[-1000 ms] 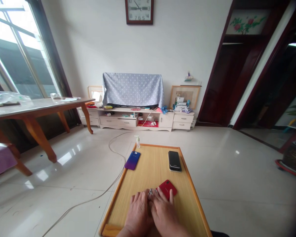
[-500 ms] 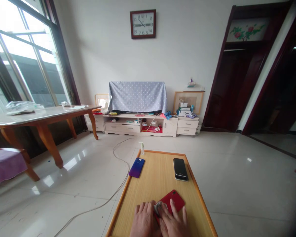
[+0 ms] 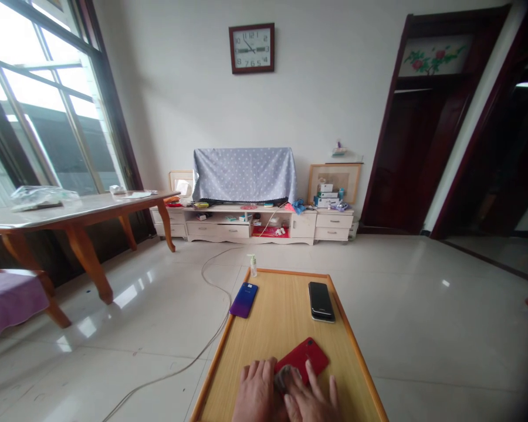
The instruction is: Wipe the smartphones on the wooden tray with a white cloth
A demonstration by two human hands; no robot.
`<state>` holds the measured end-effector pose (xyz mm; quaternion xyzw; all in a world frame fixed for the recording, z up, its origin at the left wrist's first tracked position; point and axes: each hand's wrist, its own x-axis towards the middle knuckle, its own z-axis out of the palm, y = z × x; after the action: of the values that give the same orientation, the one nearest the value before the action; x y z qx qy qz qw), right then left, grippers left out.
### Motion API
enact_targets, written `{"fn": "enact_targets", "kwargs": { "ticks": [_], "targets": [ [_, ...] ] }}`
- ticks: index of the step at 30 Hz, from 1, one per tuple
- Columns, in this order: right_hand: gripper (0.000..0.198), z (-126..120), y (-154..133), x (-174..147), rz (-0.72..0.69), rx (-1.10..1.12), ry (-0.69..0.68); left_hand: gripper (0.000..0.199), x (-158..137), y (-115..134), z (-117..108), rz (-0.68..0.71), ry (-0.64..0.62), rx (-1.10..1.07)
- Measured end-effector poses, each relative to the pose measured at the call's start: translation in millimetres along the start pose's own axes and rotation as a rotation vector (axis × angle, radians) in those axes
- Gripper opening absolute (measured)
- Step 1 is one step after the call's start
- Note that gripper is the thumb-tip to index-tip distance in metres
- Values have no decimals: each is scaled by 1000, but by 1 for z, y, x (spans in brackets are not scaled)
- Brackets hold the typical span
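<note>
A red phone (image 3: 310, 354) lies back side up, slanted, near the front of the wooden table (image 3: 277, 319). My left hand (image 3: 255, 390) steadies its near left edge, the fingers bent together along it. Over the lower part of the phone is my right hand (image 3: 310, 398), pressing a small greyish-white cloth (image 3: 287, 378) against the back with some fingers. The other right fingers are spread over the red surface. The phone's nearest end is hidden under both hands.
A blue-purple phone (image 3: 244, 300) lies at the table's left edge, and stacked dark phones (image 3: 321, 302) at the right. A small pump bottle (image 3: 253, 265) stands at the far left corner. A cable (image 3: 193, 357) runs across the floor on the left.
My right hand has slid the cloth slightly towards me over the red phone. My left hand and the phone stay almost in place. The view has tilted a little.
</note>
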<state>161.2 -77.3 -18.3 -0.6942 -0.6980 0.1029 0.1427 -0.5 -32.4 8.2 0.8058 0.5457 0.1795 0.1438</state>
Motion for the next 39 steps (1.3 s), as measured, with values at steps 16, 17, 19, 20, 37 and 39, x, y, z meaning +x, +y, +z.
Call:
{"fn": "enact_targets", "kwargs": {
  "ticks": [16, 17, 19, 20, 37, 39],
  "targets": [
    [44, 23, 7, -29, 133, -92, 73, 39, -3, 14, -12, 22, 3, -19],
    [45, 16, 10, -27, 137, -85, 62, 40, -3, 13, -11, 27, 3, -22],
    [49, -2, 21, -21, 168, -80, 42, 45, -4, 12, -10, 37, 6, -25],
    [51, -11, 25, -18, 190, -85, 41, 47, -4, 12, -10, 39, 10, -25],
    [58, -39, 20, 4, 176, -83, 66, 48, -5, 9, -9, 35, 14, -37],
    [54, -30, 6, 0, 79, -19, -4, 44, -5, 8, -8, 27, 11, -34]
  ]
}}
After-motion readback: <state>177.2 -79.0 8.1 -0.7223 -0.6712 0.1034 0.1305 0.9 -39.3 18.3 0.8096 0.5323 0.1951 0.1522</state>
